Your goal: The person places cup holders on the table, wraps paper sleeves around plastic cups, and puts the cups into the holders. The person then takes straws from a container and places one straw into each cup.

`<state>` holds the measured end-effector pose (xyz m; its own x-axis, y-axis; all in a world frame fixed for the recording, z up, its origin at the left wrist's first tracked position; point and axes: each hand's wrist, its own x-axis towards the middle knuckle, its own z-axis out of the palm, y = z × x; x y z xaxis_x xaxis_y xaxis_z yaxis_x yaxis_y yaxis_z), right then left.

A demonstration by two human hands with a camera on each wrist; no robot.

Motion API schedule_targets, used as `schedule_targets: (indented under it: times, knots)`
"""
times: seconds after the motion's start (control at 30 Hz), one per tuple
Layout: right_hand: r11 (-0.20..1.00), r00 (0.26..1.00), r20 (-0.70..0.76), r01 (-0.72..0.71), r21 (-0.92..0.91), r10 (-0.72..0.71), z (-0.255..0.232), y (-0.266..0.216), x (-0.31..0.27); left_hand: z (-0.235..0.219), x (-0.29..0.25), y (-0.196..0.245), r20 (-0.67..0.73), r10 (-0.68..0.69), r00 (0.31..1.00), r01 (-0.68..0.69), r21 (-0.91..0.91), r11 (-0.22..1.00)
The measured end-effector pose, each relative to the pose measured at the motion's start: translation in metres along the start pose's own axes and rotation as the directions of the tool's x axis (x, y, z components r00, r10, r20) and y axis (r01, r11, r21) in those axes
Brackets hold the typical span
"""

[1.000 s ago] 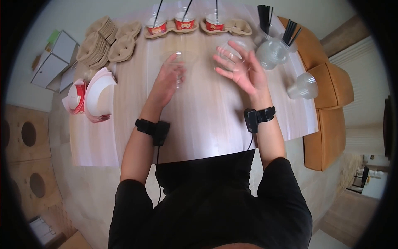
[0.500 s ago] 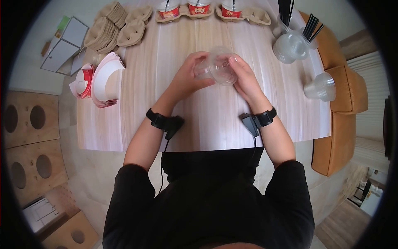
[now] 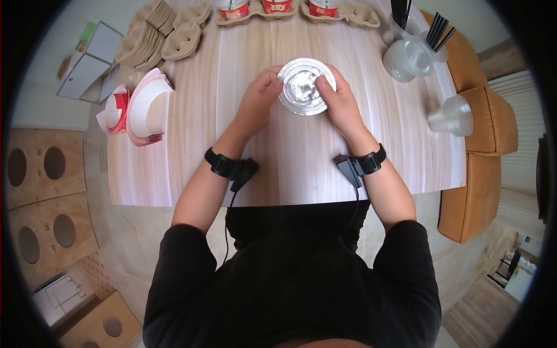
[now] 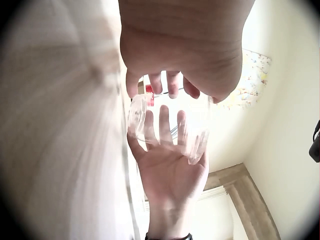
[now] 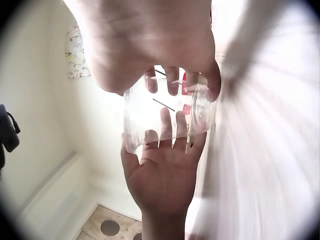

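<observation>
Both hands grip a clear plastic cup [image 5: 170, 117] from opposite sides, over the table. From above, in the head view, its round clear top [image 3: 303, 95] with a ridged rim faces the camera. The left hand [image 3: 259, 101] has its thumb at the rim's left edge. On the other side, the right hand [image 3: 347, 110] lays its thumb over the top. Fingers of both hands curl round the far wall, seen through the plastic in the wrist views. Low down, the cup's base is close to the tabletop; contact cannot be told.
Red-banded cups [image 3: 277, 7] stand in pulp carriers [image 3: 360, 14] at the far edge. Stacked carriers [image 3: 139, 46] and white-and-red paper pieces [image 3: 148, 116] are left. Rightward are black straws [image 3: 436, 35], clear round lids [image 3: 400, 61] and nested clear cups [image 3: 449, 117].
The separated hands have come together around the clear cup. Tilted half a second ago, it now has its round top facing up; the right thumb has moved onto it.
</observation>
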<state>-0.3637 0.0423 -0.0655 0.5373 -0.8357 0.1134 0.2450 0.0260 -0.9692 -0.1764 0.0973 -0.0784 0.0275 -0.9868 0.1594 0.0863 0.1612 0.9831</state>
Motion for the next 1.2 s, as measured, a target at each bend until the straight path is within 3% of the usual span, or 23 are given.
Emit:
schedule_targets:
  times: [0.07,0.13,0.2,0.27,0.33,0.37,0.4,0.43,0.57,0.63,0.7,0.73,0.8,0.83,0.87,0.9,0.93,1.0,1.07,1.13,1.2]
  knots:
    - [0.999,1.0,0.022,0.018,-0.029,-0.018,-0.001,0.0,-0.002,-0.001,0.0,0.001,0.002,-0.002,1.0,0.002,-0.044,0.999]
    - [0.959,0.975,0.152,0.19,-0.21,-0.16,-0.001,-0.002,-0.001,0.0,-0.001,0.008,-0.001,-0.003,1.0,0.003,-0.089,0.996]
    - [0.984,0.978,0.185,0.124,-0.127,-0.099,0.003,-0.008,-0.005,0.004,-0.003,0.021,-0.072,-0.122,0.99,0.103,-0.227,0.968]
    - [0.998,0.975,0.218,0.052,-0.046,-0.04,0.007,-0.008,-0.006,-0.004,-0.002,0.014,-0.061,-0.127,0.99,0.11,-0.225,0.968]
    - [0.968,0.965,0.249,0.14,-0.207,-0.086,0.011,-0.005,-0.006,-0.008,0.0,0.009,-0.05,-0.132,0.99,0.117,-0.222,0.968]
    - [0.968,0.964,0.251,0.138,-0.208,-0.084,0.012,-0.008,-0.006,-0.008,0.0,0.007,-0.063,-0.157,0.986,0.13,-0.318,0.939]
    - [0.973,0.968,0.25,0.035,-0.227,0.024,0.013,-0.013,-0.008,-0.008,0.001,0.006,-0.073,-0.184,0.98,0.139,-0.41,0.902]
    - [0.967,0.96,0.246,-0.069,-0.246,0.131,0.015,-0.016,-0.009,-0.007,0.001,0.006,-0.076,-0.186,0.98,0.139,-0.411,0.901]
    - [0.991,0.956,0.275,-0.07,-0.116,0.1,0.011,-0.001,-0.006,-0.012,0.006,0.008,-0.225,-0.046,0.973,-0.016,-0.265,0.964]
    - [0.983,0.945,0.276,-0.153,-0.104,0.176,0.01,0.0,-0.007,-0.015,0.005,0.011,-0.265,0.024,0.964,-0.073,-0.175,0.982]
    - [0.981,0.946,0.27,-0.153,-0.116,0.179,0.011,0.003,-0.006,-0.017,0.005,0.017,-0.028,0.088,0.996,-0.091,-0.153,0.984]
    - [0.98,0.948,0.263,-0.152,-0.132,0.182,0.012,0.003,-0.005,-0.015,0.004,0.021,-0.028,0.086,0.996,-0.09,-0.151,0.985]
    - [0.954,0.927,0.278,-0.191,-0.231,0.253,0.01,-0.004,-0.004,-0.007,-0.001,0.026,0.236,0.081,0.968,-0.131,0.204,0.97]
    - [0.918,0.903,0.287,-0.222,-0.329,0.321,0.008,-0.008,-0.003,-0.005,-0.001,0.023,0.236,0.079,0.969,-0.13,0.209,0.969]
    - [0.921,0.902,0.297,-0.214,-0.324,0.314,0.006,-0.007,-0.004,-0.006,-0.002,0.018,0.249,0.074,0.966,-0.094,0.068,0.993]
    - [0.944,0.882,0.339,-0.292,-0.153,0.328,0.005,-0.006,-0.003,-0.007,-0.003,0.015,0.255,0.075,0.964,-0.059,-0.068,0.996]
    - [0.93,0.858,0.392,-0.368,0.019,0.332,0.004,-0.004,-0.001,-0.008,-0.003,0.013,0.236,0.078,0.969,-0.07,-0.044,0.997]
    - [0.911,0.831,0.457,-0.401,0.097,0.317,0.0,-0.002,0.0,-0.008,0.002,0.014,0.245,0.186,0.952,-0.21,0.076,0.975]
    - [0.886,0.797,0.528,-0.435,0.162,0.295,0.0,-0.001,0.001,-0.007,0.0,0.023,0.238,0.212,0.948,-0.247,0.13,0.96]
    - [0.887,0.83,0.503,-0.399,0.234,0.241,0.0,0.001,-0.002,-0.005,-0.003,0.035,0.24,0.241,0.94,-0.285,0.17,0.943]
    - [0.897,0.844,0.503,-0.355,0.263,0.186,0.002,0.003,-0.004,-0.006,-0.002,0.049,-0.005,0.237,0.971,-0.235,0.106,0.966]
